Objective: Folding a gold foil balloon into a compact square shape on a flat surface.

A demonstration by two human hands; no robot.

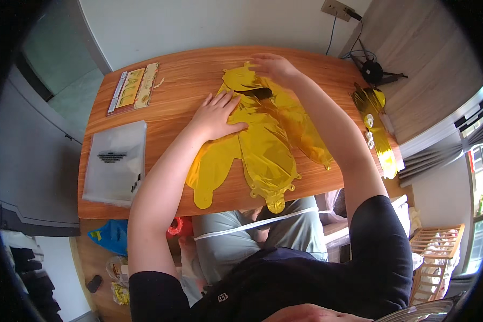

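A flat gold foil balloon (263, 145), uninflated, lies wrinkled across the middle of the wooden table. Its rounded lobes and small edge tabs point toward me, some by the table's near edge. My left hand (218, 115) rests palm down on its left part, fingers spread. My right hand (276, 68) is over the balloon's far end, fingers stretched to the left; nothing shows in its grasp. Whether that hand touches the foil I cannot tell. A dark patch shows on the foil between the hands. My right forearm hides some of the balloon's right side.
Clear plastic bags (115, 174) with dark print lie at the table's left. Behind them are printed cards (132, 88). More folded gold foil (380, 134) and small white rolls (369, 137) lie along the right edge. A black router (373, 71) stands at the back right corner.
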